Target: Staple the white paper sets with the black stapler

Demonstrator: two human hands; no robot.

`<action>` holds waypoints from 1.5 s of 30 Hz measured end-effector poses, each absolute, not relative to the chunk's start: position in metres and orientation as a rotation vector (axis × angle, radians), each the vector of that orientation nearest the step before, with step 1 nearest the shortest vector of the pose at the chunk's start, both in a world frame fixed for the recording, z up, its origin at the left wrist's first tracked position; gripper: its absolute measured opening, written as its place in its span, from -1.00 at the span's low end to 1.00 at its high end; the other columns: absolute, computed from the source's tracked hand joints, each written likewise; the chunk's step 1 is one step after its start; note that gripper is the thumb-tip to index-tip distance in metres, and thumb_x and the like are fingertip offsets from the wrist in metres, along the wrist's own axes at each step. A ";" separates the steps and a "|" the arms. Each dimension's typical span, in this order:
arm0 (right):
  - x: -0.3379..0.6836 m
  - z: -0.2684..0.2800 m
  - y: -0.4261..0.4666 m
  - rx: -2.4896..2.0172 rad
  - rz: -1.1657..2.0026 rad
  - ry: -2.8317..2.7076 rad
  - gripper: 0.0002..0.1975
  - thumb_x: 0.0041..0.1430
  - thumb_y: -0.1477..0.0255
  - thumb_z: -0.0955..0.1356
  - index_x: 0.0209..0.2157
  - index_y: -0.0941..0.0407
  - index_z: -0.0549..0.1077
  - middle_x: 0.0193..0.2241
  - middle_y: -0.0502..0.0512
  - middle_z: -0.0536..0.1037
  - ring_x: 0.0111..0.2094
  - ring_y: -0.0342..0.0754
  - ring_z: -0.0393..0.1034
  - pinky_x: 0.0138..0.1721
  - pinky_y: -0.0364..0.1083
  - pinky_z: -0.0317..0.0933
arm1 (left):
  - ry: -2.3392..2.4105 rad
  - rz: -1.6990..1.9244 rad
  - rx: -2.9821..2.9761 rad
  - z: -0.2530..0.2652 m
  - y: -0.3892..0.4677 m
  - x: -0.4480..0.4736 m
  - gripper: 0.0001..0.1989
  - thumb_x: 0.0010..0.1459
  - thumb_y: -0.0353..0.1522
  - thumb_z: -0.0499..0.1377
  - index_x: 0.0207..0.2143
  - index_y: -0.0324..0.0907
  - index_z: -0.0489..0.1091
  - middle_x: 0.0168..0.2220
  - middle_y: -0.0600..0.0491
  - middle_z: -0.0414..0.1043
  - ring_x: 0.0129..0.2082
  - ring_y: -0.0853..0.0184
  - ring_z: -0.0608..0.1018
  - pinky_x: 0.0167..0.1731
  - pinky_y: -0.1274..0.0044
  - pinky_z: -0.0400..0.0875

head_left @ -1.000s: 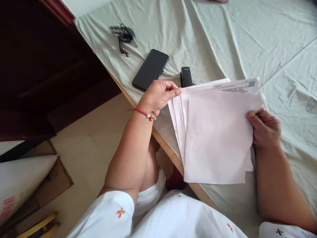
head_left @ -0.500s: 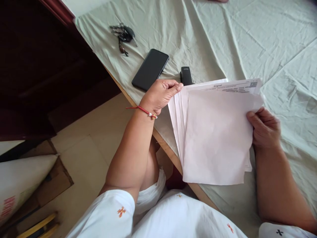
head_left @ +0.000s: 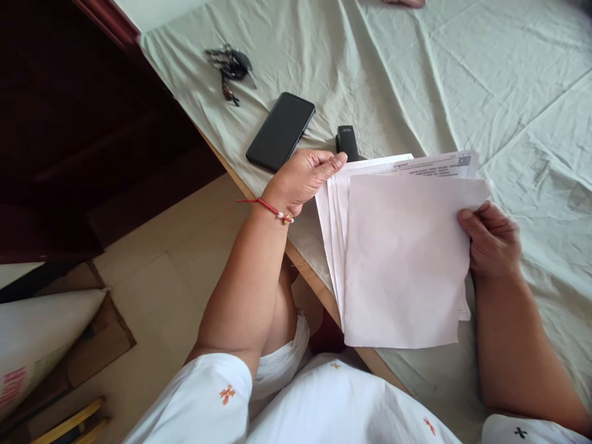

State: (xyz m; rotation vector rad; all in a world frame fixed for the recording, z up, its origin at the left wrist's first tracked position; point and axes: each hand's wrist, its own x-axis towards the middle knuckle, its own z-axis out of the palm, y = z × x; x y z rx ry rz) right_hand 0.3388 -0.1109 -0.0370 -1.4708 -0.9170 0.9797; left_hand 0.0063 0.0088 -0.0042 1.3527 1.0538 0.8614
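Between my hands is a fanned stack of white paper sheets (head_left: 402, 259), the front one blank toward me. Printed text, with the word "Original", shows along the top of a sheet behind it. My left hand (head_left: 308, 176) pinches the stack's upper left corner between thumb and fingers. On the right edge, near the upper corner, my right hand (head_left: 494, 237) is closed with its thumb on the front sheet; its fingers go behind. Just beyond my left hand lies a small black stapler-like object (head_left: 346, 142), partly hidden by the sheets. A black smartphone (head_left: 281, 131) rests beside it.
A wrinkled pale green cloth (head_left: 462, 80) covers the table, whose wooden edge (head_left: 309, 277) runs diagonally below my left arm. A bunch of keys (head_left: 234, 65) lies at the far left. On the floor at lower left are a white sack (head_left: 46, 333) and cardboard (head_left: 104, 336).
The sheets behind have slid slightly left and down against the front sheet. Both hands keep their hold, and my right hand has shifted a little left.
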 end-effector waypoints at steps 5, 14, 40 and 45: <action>0.339 -0.039 -0.110 -1.504 0.921 -0.899 -0.73 -0.06 0.22 0.64 -0.35 0.03 0.65 -0.47 -0.08 0.59 -0.52 -0.22 0.35 -0.47 -0.21 0.32 | 1.054 0.829 1.389 -0.004 0.009 0.004 -0.47 0.26 -0.13 0.34 -0.61 -0.19 0.22 -0.56 0.17 0.06 -0.48 0.46 0.24 -0.41 0.54 0.16; 0.339 -0.036 -0.108 -1.549 0.843 -0.905 -0.63 -0.15 0.17 0.66 -0.40 0.06 0.59 -0.53 -0.10 0.50 -0.55 -0.23 0.24 -0.52 -0.22 0.19 | 1.086 0.786 1.435 -0.004 0.008 0.002 -0.46 0.27 -0.09 0.30 -0.62 -0.16 0.20 -0.58 0.15 0.05 -0.51 0.43 0.21 -0.46 0.52 0.15; 0.335 -0.036 -0.105 -1.493 0.775 -0.817 -0.66 -0.18 0.22 0.64 -0.45 0.09 0.57 -0.50 -0.05 0.51 -0.54 -0.20 0.27 -0.47 -0.15 0.23 | 1.118 0.786 1.421 -0.001 0.010 -0.004 -0.77 0.22 -0.38 0.24 -0.52 -0.19 0.40 -0.53 0.14 0.28 -0.47 0.43 0.30 -0.37 0.54 0.25; 0.334 -0.033 -0.109 -1.519 0.815 -0.828 -0.70 -0.15 0.23 0.64 -0.45 0.08 0.59 -0.52 -0.06 0.51 -0.55 -0.20 0.27 -0.49 -0.17 0.22 | 1.125 0.764 1.475 -0.004 0.011 -0.004 -0.77 0.25 -0.33 0.25 -0.49 -0.17 0.40 -0.54 0.15 0.22 -0.48 0.41 0.26 -0.39 0.53 0.21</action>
